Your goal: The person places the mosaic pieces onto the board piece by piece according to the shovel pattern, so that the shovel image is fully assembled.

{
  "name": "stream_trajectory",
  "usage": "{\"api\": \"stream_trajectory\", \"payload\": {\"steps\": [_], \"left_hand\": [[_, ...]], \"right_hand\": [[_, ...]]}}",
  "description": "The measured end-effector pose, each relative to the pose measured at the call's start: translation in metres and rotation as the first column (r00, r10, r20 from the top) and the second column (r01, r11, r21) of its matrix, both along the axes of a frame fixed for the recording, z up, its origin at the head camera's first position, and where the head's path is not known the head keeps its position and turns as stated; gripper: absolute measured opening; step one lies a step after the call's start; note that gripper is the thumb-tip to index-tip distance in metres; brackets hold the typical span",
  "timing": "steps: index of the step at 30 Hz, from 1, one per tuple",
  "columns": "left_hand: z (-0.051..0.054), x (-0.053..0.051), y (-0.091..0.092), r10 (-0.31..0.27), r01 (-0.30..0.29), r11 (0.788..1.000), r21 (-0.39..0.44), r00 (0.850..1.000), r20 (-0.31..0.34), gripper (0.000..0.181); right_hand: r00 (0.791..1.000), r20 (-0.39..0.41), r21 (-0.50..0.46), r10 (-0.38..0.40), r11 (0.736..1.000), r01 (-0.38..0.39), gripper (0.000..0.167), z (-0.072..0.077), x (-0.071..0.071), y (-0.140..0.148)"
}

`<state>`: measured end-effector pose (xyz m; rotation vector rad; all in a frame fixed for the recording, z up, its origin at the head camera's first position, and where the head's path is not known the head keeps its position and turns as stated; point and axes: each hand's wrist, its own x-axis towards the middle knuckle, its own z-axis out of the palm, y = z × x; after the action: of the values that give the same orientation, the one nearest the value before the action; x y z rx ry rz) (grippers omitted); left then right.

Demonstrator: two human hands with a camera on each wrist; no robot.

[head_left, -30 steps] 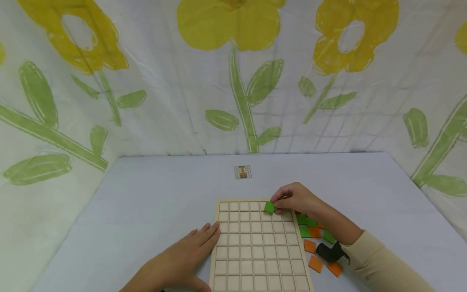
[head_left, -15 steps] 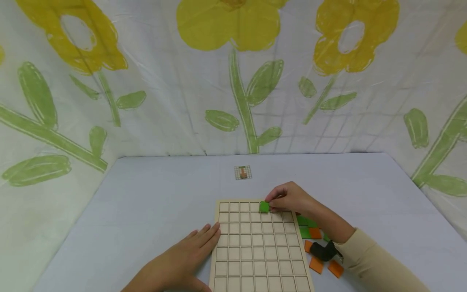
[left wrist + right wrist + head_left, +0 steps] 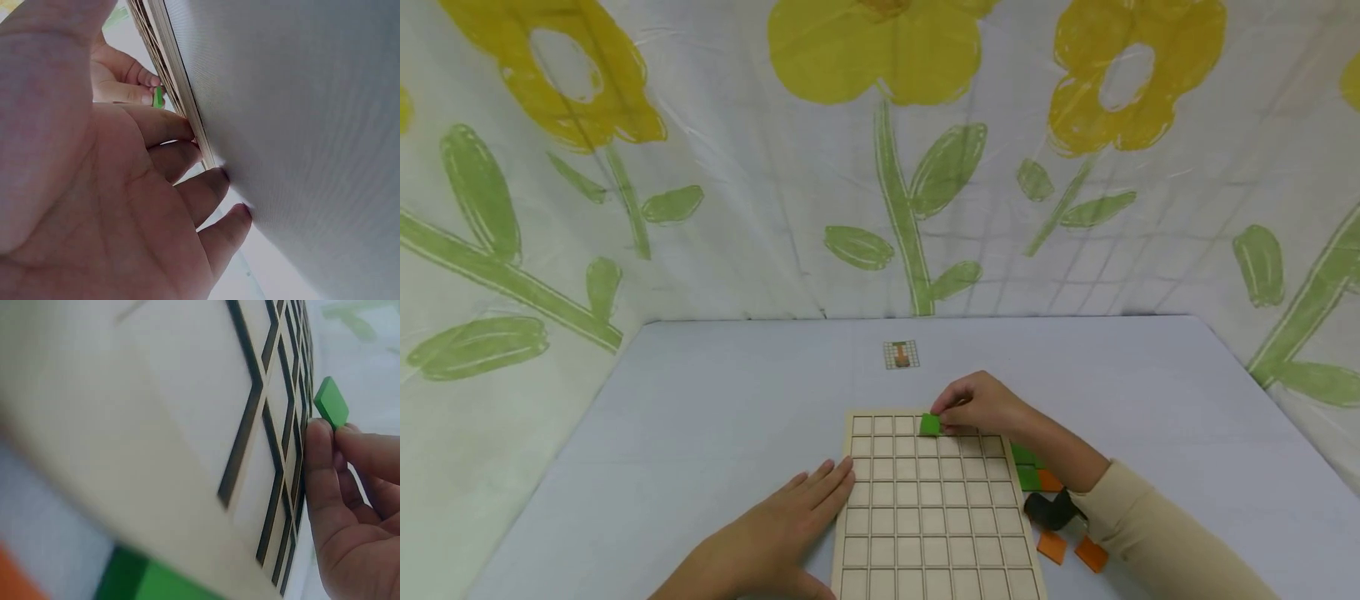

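Observation:
Over the far row of a wooden grid board (image 3: pixel 917 493), my right hand (image 3: pixel 981 406) pinches a green square tile (image 3: pixel 929 425) between thumb and fingers. The right wrist view shows that green tile (image 3: pixel 332 403) held tilted by a corner, near the board's raised grid lines. My left hand (image 3: pixel 782 523) rests flat at the board's left side, fingers extended and fingertips at its edge. In the left wrist view the fingers of my left hand (image 3: pixel 144 181) reach the board's side edge (image 3: pixel 178 81).
Loose green tiles (image 3: pixel 1027 477) and orange tiles (image 3: pixel 1051 547) lie right of the board, partly under my right forearm and its black wrist device (image 3: pixel 1048 510). A small printed grid card (image 3: pixel 901 355) lies beyond the board. A flower-painted curtain (image 3: pixel 737 167) hangs behind the table.
My right hand has moved left along the board's far row, carrying the pinched green tile. My left hand has stayed at the board's left edge.

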<state>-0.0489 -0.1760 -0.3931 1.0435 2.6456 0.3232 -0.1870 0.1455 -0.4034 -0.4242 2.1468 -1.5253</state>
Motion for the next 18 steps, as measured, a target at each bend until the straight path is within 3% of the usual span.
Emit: {"api": "stream_trajectory", "payload": {"steps": [7, 10, 18], "left_hand": [[0.001, -0.001, 0.002, 0.020, -0.019, 1.000, -0.001, 0.999, 0.034, 0.128], [0.002, -0.001, 0.002, 0.022, -0.022, 1.000, -0.002, 0.999, 0.040, 0.128], [0.000, 0.000, 0.001, 0.004, -0.004, 1.000, -0.003, 1.000, -0.015, 0.127]], "right_hand": [[1.000, 0.022, -0.005, 0.009, 1.000, -0.009, 0.010, 0.000, -0.001, -0.011], [1.000, -0.004, 0.011, 0.015, 1.000, -0.015, 0.009, 0.001, -0.001, -0.015], [0.998, -0.064, 0.098, 0.023, 0.995, -0.016, 0.008, 0.004, -0.003, -0.025]]}}
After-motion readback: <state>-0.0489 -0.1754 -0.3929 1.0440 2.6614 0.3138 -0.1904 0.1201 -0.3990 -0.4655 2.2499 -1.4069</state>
